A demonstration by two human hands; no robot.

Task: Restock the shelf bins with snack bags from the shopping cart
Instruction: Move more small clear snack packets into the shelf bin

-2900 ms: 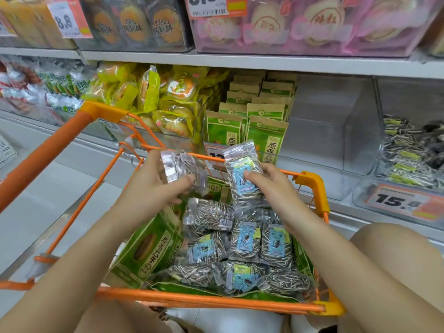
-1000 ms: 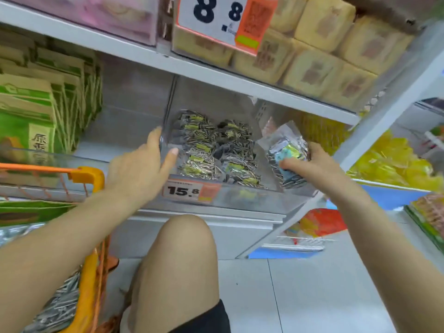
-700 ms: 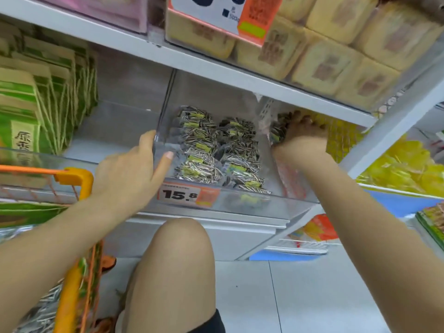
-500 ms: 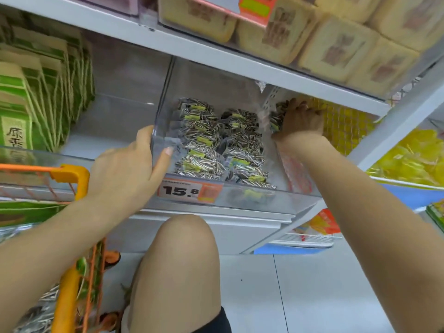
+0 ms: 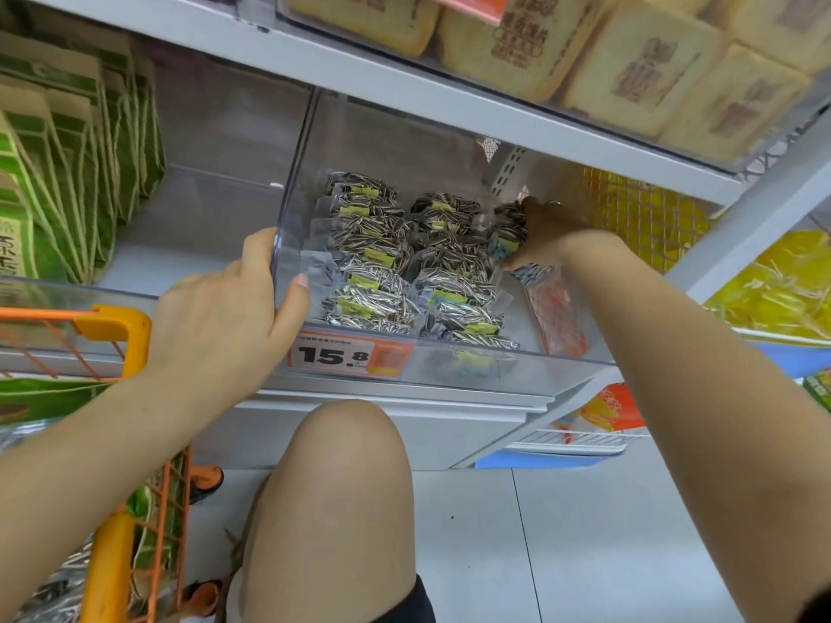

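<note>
Your left hand (image 5: 220, 317) grips the left wall of the clear shelf bin (image 5: 449, 141) at centre frame, thumb inside the wall and fingers curled round its outer face, just above the 15.8 price tag (image 5: 350, 356). Your right hand (image 5: 546, 233) is inside the bin at its right rear, fingers curled round a sunflower seed bag (image 5: 508, 227) held beside the two rows of seed bags (image 5: 391, 263) already lying there. The orange shopping cart (image 5: 112, 335) sits at lower left with more seed bags in it, below the green paper bags (image 5: 67, 164) in the neighbouring bin.
</note>
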